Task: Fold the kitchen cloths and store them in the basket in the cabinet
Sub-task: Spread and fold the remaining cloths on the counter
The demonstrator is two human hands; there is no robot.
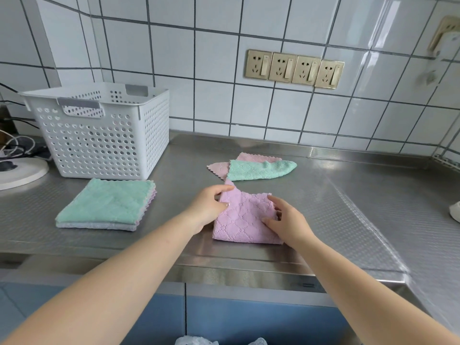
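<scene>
Steel counter (348, 195) our workspace. Left hand (209, 202) pinches purple cloth (244, 220) corner, right hand (286, 220) presses flat, fingers relaxed, steadying fold. Folded stack (107, 202) waits beside basket (99, 130); two unfolded cloths (258, 168) behind.

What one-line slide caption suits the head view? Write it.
Both hands fold a lilac cloth on the steel counter.

left grip (211, 202) pinching, right grip (286, 217) pressing flat
</scene>
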